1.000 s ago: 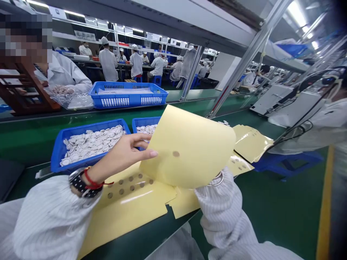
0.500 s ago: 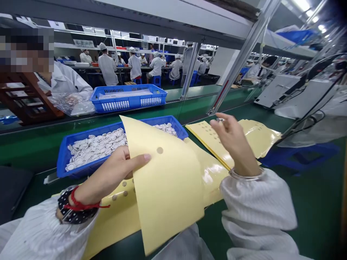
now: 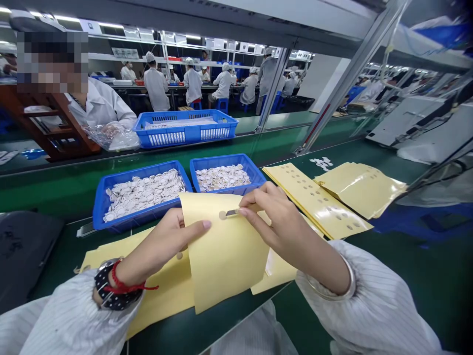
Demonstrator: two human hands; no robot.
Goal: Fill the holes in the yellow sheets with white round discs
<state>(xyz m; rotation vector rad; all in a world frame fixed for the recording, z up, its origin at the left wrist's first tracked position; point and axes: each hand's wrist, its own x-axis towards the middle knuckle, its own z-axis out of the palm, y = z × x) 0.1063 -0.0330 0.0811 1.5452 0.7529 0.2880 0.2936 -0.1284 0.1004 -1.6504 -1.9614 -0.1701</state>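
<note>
My left hand (image 3: 179,230) pinches the left edge of a glossy yellow sheet (image 3: 227,266), thumb on the front, fingers behind. The sheet is raised and curved, with a small grey round sticker (image 3: 222,215) near its top. At the sticker's right side is the tip of a small dark blade (image 3: 232,212), pinched between thumb and fingers of my right hand (image 3: 275,212). Under my left forearm lies more yellow sheeting (image 3: 162,291) with round spots, partly hidden by the raised sheet.
Two blue trays (image 3: 96,207) of white round pieces stand behind my hands. Spotted yellow sheets (image 3: 314,197) and another yellow stack (image 3: 364,185) lie at right, near small white scraps (image 3: 321,162). A blue basket (image 3: 186,130) and a co-worker (image 3: 103,106) are across the bench.
My right hand has come left and down from above the right-hand sheets to the raised sheet, bringing the blade to the sticker. My left hand keeps its grip, the sheet lower and flatter on top.
</note>
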